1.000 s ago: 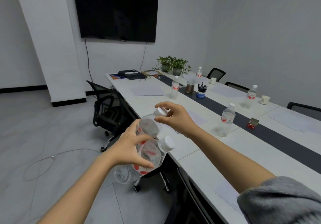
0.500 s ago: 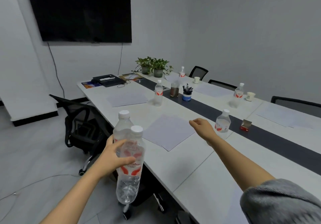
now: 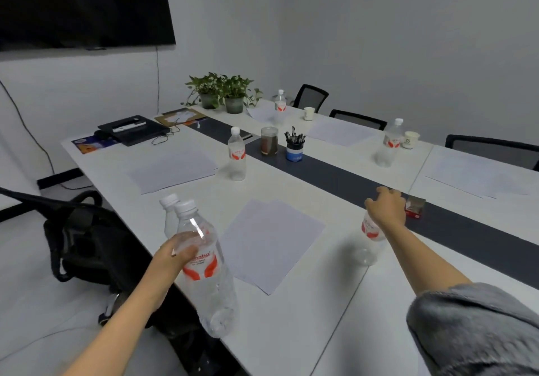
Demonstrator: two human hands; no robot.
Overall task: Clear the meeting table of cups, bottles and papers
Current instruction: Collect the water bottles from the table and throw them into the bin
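The left hand point(image 3: 175, 256) grips two clear plastic bottles together at the near-left edge of the meeting table point(image 3: 291, 317); its fingers curl round the front bottle point(image 3: 205, 276), which carries a red and white label and leans with its base toward the camera; the rear bottle point(image 3: 170, 221) sits pressed behind it, showing only its white cap and shoulder. The right hand point(image 3: 386, 208) reaches over the top of a third bottle point(image 3: 368, 241), which stands upright on the white tabletop just short of the dark strip point(image 3: 335, 177); the hand hides the cap and neck and is seen from the back, fingers bent downward; whether they have closed on the bottle cannot be told. A grey sleeve point(image 3: 472, 329) is pushed up that arm.

Between the two hands lies a near sheet of paper point(image 3: 271, 241); a farther sheet point(image 3: 172, 171) lies beyond it, with a mid-table bottle point(image 3: 236, 156) standing just beside it. Across the strip stand a far-side bottle point(image 3: 389, 142) next to a paper cup point(image 3: 411, 139), and an end bottle point(image 3: 280, 105) near a second cup point(image 3: 309, 113); more sheets point(image 3: 341, 132) lie on that side. A small red box point(image 3: 414, 209) sits on the strip just beyond the right hand; a pen pot point(image 3: 294, 149) and a brown jar point(image 3: 269, 140) stand farther along it; potted plants point(image 3: 221, 92) stand at the far end.
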